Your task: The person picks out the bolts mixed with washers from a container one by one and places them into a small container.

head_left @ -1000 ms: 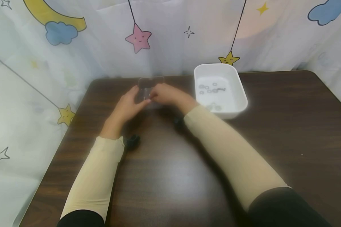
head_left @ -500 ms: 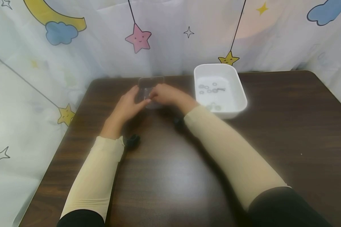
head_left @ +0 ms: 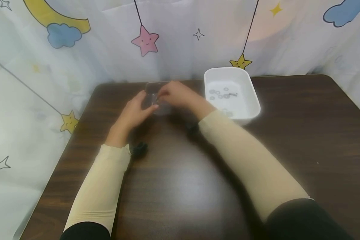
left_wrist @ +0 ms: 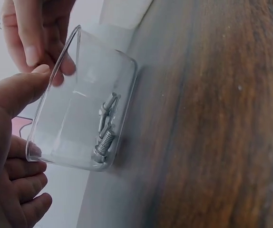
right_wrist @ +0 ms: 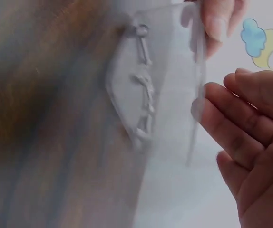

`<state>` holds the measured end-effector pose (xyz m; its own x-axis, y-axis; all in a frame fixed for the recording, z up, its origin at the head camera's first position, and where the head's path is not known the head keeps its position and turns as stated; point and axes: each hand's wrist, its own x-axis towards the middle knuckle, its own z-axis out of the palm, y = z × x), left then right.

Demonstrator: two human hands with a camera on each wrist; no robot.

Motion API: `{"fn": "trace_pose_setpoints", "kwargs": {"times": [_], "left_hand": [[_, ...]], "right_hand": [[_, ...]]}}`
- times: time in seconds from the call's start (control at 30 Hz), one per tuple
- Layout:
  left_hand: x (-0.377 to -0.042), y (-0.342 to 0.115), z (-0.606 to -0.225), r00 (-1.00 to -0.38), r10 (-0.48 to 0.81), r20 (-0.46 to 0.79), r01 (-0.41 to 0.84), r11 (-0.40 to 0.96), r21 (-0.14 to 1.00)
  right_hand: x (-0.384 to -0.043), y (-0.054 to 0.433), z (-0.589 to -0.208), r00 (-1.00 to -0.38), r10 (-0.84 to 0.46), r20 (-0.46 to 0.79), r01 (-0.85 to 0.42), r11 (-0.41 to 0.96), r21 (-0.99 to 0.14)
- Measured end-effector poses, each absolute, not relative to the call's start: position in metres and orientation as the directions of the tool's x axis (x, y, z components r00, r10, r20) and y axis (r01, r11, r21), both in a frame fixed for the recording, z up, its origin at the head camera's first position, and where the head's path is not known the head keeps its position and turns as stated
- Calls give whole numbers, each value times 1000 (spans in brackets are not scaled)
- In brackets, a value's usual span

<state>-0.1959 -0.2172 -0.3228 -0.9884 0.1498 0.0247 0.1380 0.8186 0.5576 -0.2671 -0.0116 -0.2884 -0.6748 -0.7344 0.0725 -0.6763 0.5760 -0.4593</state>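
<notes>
A clear plastic box stands near the table's far edge, left of centre. My left hand holds it from the left, thumb at the rim and fingertips at another corner of it in the left wrist view. Several metal bolts lie on the box's bottom, one with a threaded shank. My right hand is over the box's right side with its fingers loosely bent. In the right wrist view its fingertips reach the box's rim, and nothing shows held in them.
To the right of the box stands a white plastic bin holding several washers and a small bolt. The dark wooden table spreads toward me. Behind it hangs a patterned curtain.
My right hand has lifted slightly up from the box, its forearm shifting right. The left hand stays in place on the box.
</notes>
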Motion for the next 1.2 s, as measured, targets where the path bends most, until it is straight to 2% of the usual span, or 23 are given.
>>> {"fn": "trace_pose_setpoints", "kwargs": {"times": [0.17,0.37,0.5,0.67,0.93,1.2], "left_hand": [[-195,-214,-319,-985,157,73,171,812,559],[-195,-204,-316,-970,188,153,241,806,540],[-195,-194,-313,-961,217,174,277,797,536],[-192,-175,-308,-945,262,195,326,785,526],[-191,-130,-307,-920,359,158,387,769,509],[-192,-98,-311,-899,419,128,420,739,527]], "right_hand": [[-270,2,-271,-686,-724,71,-668,589,-455],[-275,27,-253,-747,-664,41,-582,622,-523],[-276,43,-244,-778,-626,50,-557,652,-513],[-280,62,-235,-824,-567,-7,-480,705,-522],[-284,97,-225,-878,-476,-56,-392,781,-485],[-291,126,-232,-896,-427,-117,-322,809,-491]]}}
